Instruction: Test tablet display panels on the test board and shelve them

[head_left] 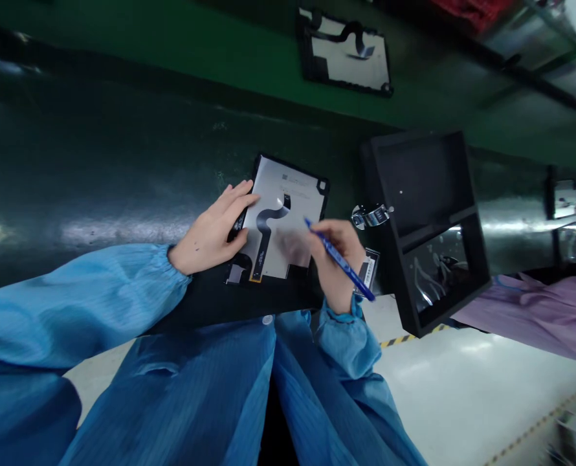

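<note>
Your left hand (215,230) lies open at the left side of the silver panel (281,243), fingers extended and the fingertips resting on its edge. Your right hand (339,262) is closed around a blue pen (341,259), one end of which points up and left over the panel; you cannot tell from here whether that end touches it. The panel lies slightly turned on the dark surface (123,162) right in front of you, with a curving black ribbon cable (263,241) across its silver face and black corners around it.

Just beyond your right hand, a labelled part (369,272) shows partly behind your wrist. Above that, a shiny metallic strip (378,215) sits beside the black tray (438,226). The tray has two compartments, and the nearer one holds clear plastic (431,285). Farther off, a second panel (349,55) lies on the green area. At your right, another person's pink sleeve (535,310) reaches in behind the tray.
</note>
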Motion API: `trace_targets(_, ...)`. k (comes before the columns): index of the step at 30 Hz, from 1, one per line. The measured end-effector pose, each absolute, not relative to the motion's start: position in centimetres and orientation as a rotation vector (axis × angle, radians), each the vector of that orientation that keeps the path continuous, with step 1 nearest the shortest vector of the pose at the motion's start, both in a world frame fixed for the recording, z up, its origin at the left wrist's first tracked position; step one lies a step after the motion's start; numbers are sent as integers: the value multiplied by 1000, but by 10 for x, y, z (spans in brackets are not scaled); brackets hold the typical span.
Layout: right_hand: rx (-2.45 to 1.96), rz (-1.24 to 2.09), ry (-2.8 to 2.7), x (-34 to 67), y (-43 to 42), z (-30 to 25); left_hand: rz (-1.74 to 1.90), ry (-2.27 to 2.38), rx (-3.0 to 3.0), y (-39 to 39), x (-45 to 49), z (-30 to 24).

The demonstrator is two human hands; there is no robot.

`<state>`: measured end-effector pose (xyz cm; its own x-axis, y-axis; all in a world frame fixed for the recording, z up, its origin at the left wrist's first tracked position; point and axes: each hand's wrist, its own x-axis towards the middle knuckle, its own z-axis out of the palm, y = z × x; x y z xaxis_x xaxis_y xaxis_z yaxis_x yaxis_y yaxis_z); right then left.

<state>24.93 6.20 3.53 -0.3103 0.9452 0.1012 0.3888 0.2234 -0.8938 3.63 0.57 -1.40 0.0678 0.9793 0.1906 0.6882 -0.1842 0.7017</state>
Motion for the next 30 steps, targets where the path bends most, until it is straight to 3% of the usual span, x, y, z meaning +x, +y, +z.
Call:
trace_targets(8,-1120,860,-2261,216,122,19,1080,1693,1794,6,35,-6)
trace_targets(11,-1110,1004,-2065,222,116,28,1182,1663,1596,18,38,12)
trace_targets(16,-1089,1120,-1804,240,92,59,964,1330,1336,40,62,39)
trace_targets(24,-957,1879,-1356,265,74,38,901,929,1191,29,76,36)
trace_targets(30,-855,1582,-1515,284,65,50,720,906,1083,45,76,41)
